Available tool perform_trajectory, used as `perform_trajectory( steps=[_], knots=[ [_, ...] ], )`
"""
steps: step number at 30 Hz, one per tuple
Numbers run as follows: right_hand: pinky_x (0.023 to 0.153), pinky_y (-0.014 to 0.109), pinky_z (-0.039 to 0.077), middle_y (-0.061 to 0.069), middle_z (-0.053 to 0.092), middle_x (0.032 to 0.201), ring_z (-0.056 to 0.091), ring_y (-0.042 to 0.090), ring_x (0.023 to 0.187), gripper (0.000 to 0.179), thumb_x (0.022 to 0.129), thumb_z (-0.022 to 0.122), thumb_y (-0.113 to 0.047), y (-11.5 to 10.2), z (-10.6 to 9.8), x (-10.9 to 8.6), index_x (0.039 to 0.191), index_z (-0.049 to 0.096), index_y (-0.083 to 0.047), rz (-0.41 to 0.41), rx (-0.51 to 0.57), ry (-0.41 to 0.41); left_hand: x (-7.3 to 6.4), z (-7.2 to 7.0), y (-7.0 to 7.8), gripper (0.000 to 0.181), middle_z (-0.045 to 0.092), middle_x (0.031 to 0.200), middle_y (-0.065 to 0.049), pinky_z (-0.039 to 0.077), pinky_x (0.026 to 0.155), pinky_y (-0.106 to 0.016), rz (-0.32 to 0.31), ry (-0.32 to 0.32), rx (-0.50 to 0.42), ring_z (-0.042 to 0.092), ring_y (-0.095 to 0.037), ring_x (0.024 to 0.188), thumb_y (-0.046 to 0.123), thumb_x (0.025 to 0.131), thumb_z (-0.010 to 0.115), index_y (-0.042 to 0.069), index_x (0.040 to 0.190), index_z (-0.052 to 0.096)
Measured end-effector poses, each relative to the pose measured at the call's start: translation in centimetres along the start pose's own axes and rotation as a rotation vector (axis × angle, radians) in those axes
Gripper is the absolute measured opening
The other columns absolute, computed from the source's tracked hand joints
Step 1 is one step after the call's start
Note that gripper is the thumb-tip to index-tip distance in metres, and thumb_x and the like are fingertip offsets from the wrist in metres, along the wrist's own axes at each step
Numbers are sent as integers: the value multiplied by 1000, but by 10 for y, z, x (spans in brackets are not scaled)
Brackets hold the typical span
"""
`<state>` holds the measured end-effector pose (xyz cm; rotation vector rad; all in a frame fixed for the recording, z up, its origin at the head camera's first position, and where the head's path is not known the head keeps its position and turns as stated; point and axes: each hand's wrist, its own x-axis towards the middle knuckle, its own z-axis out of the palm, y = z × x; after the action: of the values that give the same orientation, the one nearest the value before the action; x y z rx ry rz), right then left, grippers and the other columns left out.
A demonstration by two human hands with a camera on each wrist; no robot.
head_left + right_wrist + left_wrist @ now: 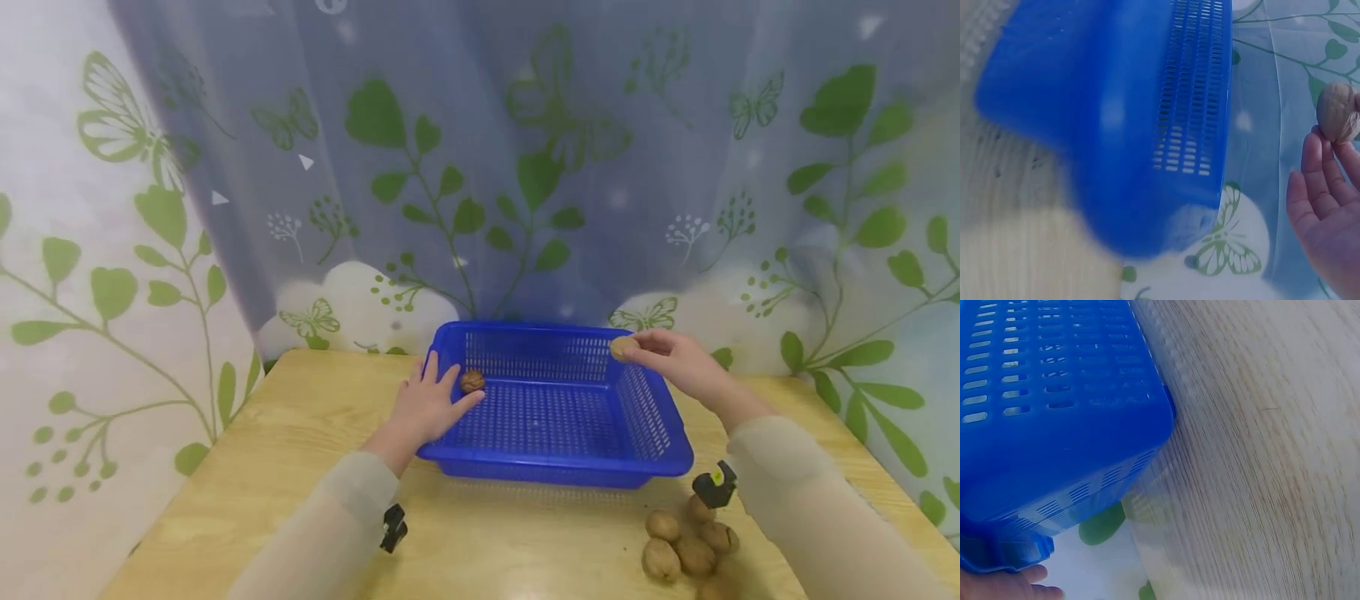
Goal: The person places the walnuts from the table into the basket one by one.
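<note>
A blue plastic basket [555, 471] with slotted walls stands on the wooden table. Over its left rim lies my left hand [429, 407], fingers spread and fairly straight, the thumb reaching inside. One walnut [472, 382] sits in the basket close to those fingers. My right hand [678, 362] pinches another walnut [1337, 112] between thumb and fingertips, above the basket's back right corner. In the right wrist view the other fingers of that hand [1329, 206] curve below the nut. Only a few fingertips [1038, 582] of the left hand show at the basket's rim in the left wrist view.
Several walnuts [693, 554] lie in a pile at the front right of the table [300, 467], beside the right forearm. Behind the table hangs a blue and white curtain [480, 167] with green leaves and butterflies.
</note>
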<state>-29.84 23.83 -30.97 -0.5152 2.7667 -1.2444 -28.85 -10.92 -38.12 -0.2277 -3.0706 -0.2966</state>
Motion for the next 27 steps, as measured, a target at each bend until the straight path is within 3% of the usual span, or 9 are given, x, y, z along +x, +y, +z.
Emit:
perform_trajectory(
  steps=[9, 18, 27],
  knots=[
    [86, 45, 33, 10, 47, 116, 42, 26, 108, 55, 77, 53, -47, -12, 20, 39, 117, 48, -10, -20, 1, -24, 0, 7, -5, 80, 7, 140, -15, 17, 94, -52, 19, 19, -12, 4, -33, 125, 72, 74, 19, 20, 134, 27],
    [86, 41, 35, 10, 55, 108, 48, 24, 103, 42, 78, 60, -33, -23, 50, 82, 112, 54, -8, -53, 52, -73, -2, 5, -3, 78, 7, 140, -14, 16, 93, -53, 25, 12, -5, 4, -32, 125, 70, 75, 21, 20, 134, 27],
    [85, 40, 36, 11, 56, 107, 48, 24, 101, 40, 78, 60, -29, -16, 87, 113, 111, 55, -5, 0, 6, -106, -3, 3, -1, 77, 8, 140, -15, 18, 93, -53, 24, 18, 9, 5, -32, 125, 69, 76, 23, 18, 133, 29]
  ],
)
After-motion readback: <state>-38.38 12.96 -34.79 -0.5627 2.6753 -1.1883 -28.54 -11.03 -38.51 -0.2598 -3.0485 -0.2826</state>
